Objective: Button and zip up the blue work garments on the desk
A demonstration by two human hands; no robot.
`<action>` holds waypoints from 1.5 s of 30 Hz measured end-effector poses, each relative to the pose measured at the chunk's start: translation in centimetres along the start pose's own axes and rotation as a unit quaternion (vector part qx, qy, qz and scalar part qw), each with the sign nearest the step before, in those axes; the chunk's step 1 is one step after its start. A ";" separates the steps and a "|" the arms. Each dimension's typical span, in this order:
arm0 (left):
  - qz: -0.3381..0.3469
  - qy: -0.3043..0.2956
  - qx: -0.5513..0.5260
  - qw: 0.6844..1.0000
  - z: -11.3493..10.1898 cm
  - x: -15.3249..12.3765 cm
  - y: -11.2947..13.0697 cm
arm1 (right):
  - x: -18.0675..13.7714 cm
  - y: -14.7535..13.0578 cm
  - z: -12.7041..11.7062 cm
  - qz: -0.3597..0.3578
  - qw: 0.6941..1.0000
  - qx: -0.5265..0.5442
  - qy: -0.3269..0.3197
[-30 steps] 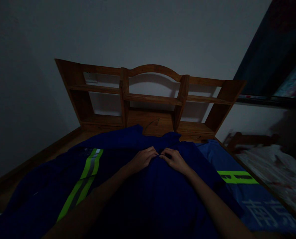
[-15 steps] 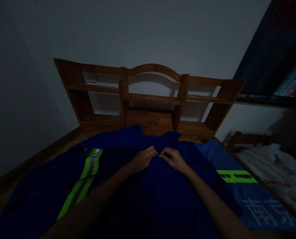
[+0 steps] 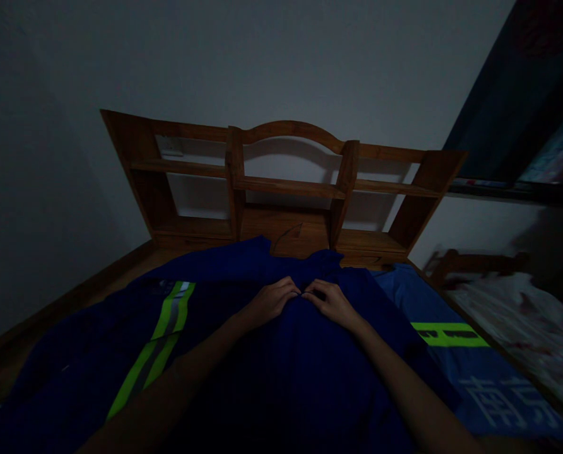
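A dark blue work jacket lies spread out in front of me, its collar end toward the wooden headboard. A yellow-green and silver reflective stripe runs down its left part. Near the top middle of the jacket, my left hand pinches the cloth between thumb and fingers. Close beside it, my right hand also pinches the cloth, and the fingertips of both almost meet. Whatever small part of the jacket is between the fingertips is too dark to make out.
Behind the jacket stands a wooden headboard with open shelves against the wall. To the right lies a lighter blue garment with a yellow-green band and white characters. Further right are whitish plastic-like coverings and a dark curtain.
Both hands stay at the same spot on the jacket, with their fingertips shifted only very slightly. The garments lie as before.
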State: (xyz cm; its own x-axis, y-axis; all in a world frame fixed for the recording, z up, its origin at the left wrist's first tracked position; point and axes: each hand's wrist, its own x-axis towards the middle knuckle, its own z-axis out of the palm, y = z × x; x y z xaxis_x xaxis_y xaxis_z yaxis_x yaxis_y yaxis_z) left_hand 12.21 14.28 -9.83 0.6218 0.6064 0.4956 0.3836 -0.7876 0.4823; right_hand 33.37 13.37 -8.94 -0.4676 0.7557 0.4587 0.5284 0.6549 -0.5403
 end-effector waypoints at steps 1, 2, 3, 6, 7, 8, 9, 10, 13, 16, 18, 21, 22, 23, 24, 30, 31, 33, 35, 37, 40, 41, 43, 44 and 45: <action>-0.001 0.000 0.003 1.000 0.0 0.0 0.0 | 0.0 0.0 0.0 0.000 1.000 0.001 0.001; -0.001 -0.001 0.006 1.000 0.0 0.0 0.0 | 0.0 0.0 0.0 -0.001 1.000 0.002 0.000; -0.002 -0.001 0.009 1.000 0.1 0.0 -0.1 | 0.0 0.0 0.0 -0.001 1.000 0.003 0.000; -0.003 -0.004 0.017 1.000 0.2 -0.1 -0.3 | -0.1 0.0 0.0 -0.003 1.000 0.006 0.001; -0.003 -0.004 0.019 1.000 0.2 -0.1 -0.3 | -0.1 0.0 0.0 -0.005 1.000 0.007 0.001; -0.002 -0.005 0.020 1.000 0.2 0.0 -0.4 | -0.1 0.0 0.0 -0.006 1.000 0.007 0.001; -0.001 -0.006 0.021 1.000 0.2 0.0 -0.4 | -0.1 0.0 0.0 -0.006 1.000 0.007 0.001; 0.000 -0.006 0.021 1.000 0.3 0.0 -0.4 | -0.1 -0.1 0.0 -0.006 1.000 0.007 0.000; 0.000 -0.004 0.019 1.000 0.2 0.0 -0.2 | 0.0 -0.1 0.1 -0.003 1.000 0.006 -0.004; 0.000 -0.003 0.017 1.000 0.1 0.0 -0.1 | 0.0 -0.1 0.1 -0.003 1.000 0.007 -0.004; 0.001 -0.001 0.017 1.000 0.2 0.1 -0.1 | 0.0 0.0 0.1 -0.004 1.000 0.006 -0.002; 0.004 0.003 0.016 1.000 0.4 0.1 -0.4 | 0.0 0.0 0.1 -0.007 1.000 0.007 -0.005; 0.005 0.003 0.015 1.000 0.5 0.1 -0.5 | 0.0 0.0 0.1 -0.007 1.000 0.007 -0.007; 0.004 0.003 0.015 1.000 0.6 0.1 -0.5 | 0.0 0.0 0.1 -0.007 1.000 0.007 -0.008; 0.003 0.003 0.015 1.000 0.6 0.1 -0.6 | 0.0 0.0 0.2 -0.008 1.000 0.007 -0.008; -0.006 -0.002 0.016 1.000 0.8 0.1 -0.7 | 0.0 0.2 0.3 -0.016 1.000 0.006 -0.004; -0.007 -0.001 0.016 1.000 0.8 0.1 -0.7 | 0.0 0.3 0.3 -0.015 1.000 0.006 -0.003; -0.013 0.003 0.012 1.000 0.8 0.2 -0.7 | 0.0 0.3 0.2 -0.012 1.000 0.008 0.000; -0.021 0.005 0.005 1.000 0.8 0.3 -0.6 | 0.1 0.4 0.2 -0.008 1.000 0.011 0.006; -0.027 0.007 -0.003 1.000 0.8 0.4 -0.5 | 0.1 0.4 0.2 -0.004 1.000 0.011 0.011; -0.041 0.013 -0.013 0.999 0.7 0.4 -0.2 | 0.1 0.4 0.2 -0.001 1.000 0.007 0.017; -0.046 0.014 -0.015 0.999 0.7 0.4 -0.1 | 0.1 0.4 0.1 -0.001 1.000 0.005 0.019; -0.052 0.017 -0.018 0.998 0.6 0.4 0.0 | 0.1 0.4 0.0 0.000 1.000 0.002 0.021; -0.052 0.017 -0.019 0.998 0.6 0.4 0.1 | 0.1 0.4 0.0 0.000 1.000 0.001 0.021; -0.050 0.018 -0.018 0.998 0.6 0.4 0.1 | 0.1 0.4 -0.1 -0.001 1.000 0.001 0.020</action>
State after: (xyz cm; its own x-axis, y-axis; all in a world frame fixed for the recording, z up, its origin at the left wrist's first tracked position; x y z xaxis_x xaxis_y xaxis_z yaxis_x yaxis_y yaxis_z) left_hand 12.87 14.40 -10.02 0.5565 0.6857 0.4691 0.4176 -0.7190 0.5556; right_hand 33.60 13.65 -9.05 -0.4387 0.7548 0.4877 0.5263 0.6557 -0.5413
